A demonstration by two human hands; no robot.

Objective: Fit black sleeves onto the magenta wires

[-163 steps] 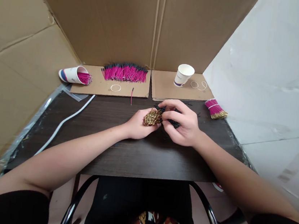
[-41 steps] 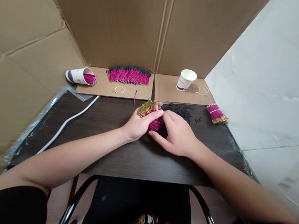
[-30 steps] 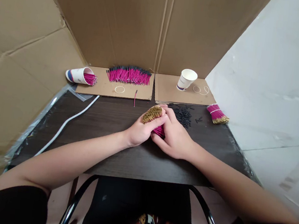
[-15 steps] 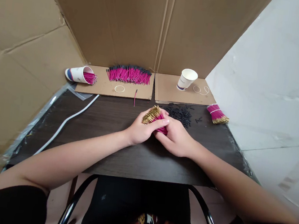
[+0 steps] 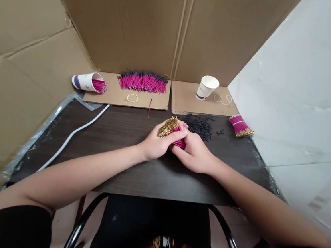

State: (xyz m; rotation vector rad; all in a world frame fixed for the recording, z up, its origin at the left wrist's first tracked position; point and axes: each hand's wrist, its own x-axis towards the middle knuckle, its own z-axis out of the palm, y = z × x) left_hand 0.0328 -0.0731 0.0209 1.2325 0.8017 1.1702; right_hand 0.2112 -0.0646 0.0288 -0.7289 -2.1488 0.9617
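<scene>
Over the middle of the dark table, my left hand [image 5: 157, 143] is wrapped round a bundle of magenta wires [image 5: 179, 143] with gold-coloured metal terminals [image 5: 168, 127] pointing up and to the left. My right hand [image 5: 195, 152] closes on the same bundle from the right, its fingers touching those of my left hand. Much of the wires' length is hidden by both palms. Just behind my right hand lies a loose heap of small black sleeves [image 5: 201, 127].
Cardboard at the back bears a row of black-tipped magenta wires [image 5: 143, 82], a rubber band [image 5: 132, 98] and an upright paper cup [image 5: 207, 88]. A tipped cup [image 5: 83, 81] holding wires lies left. One tied wire bundle [image 5: 240, 126] sits right; a white cable [image 5: 75, 131] crosses the left side.
</scene>
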